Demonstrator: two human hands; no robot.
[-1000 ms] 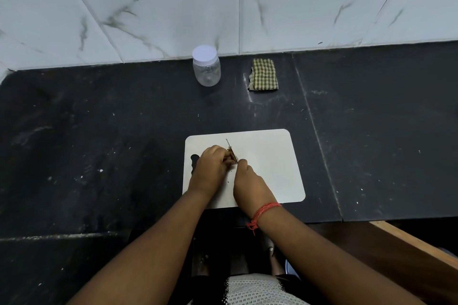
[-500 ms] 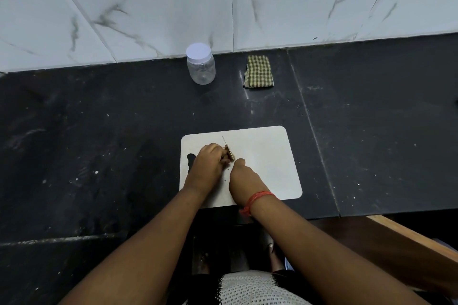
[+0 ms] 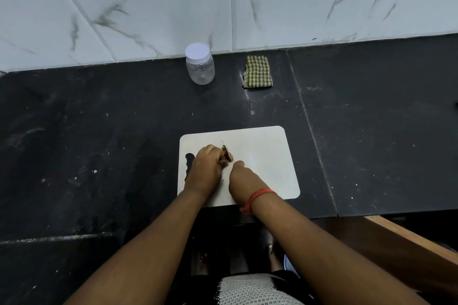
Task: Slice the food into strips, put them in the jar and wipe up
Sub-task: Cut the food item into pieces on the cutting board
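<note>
On the white cutting board (image 3: 262, 156), near its left half, my left hand (image 3: 207, 171) curls its fingers over a small brown piece of food (image 3: 226, 152) and pins it down. My right hand (image 3: 244, 177) sits just to the right of it and slightly nearer to me, closed round what I take to be a knife handle, though the handle itself is hidden inside my fist. A thin blade (image 3: 226, 148) shows as a narrow line running away from me and a little to the left, so its long axis crosses the food just beside my left fingertips. The next cut turns on that gap: the blade touches or nearly touches the right side of the food, and my holding fingers lie immediately left of it. How much food remains under my left hand I cannot tell, and any strips already cut are too small to make out. Well beyond the board, by the tiled wall, the jar (image 3: 200, 64) stands upright on the dark tabletop (image 3: 99, 131) with its white lid on, and the folded checked cloth (image 3: 257, 71) lies to its right, apart from it.
</note>
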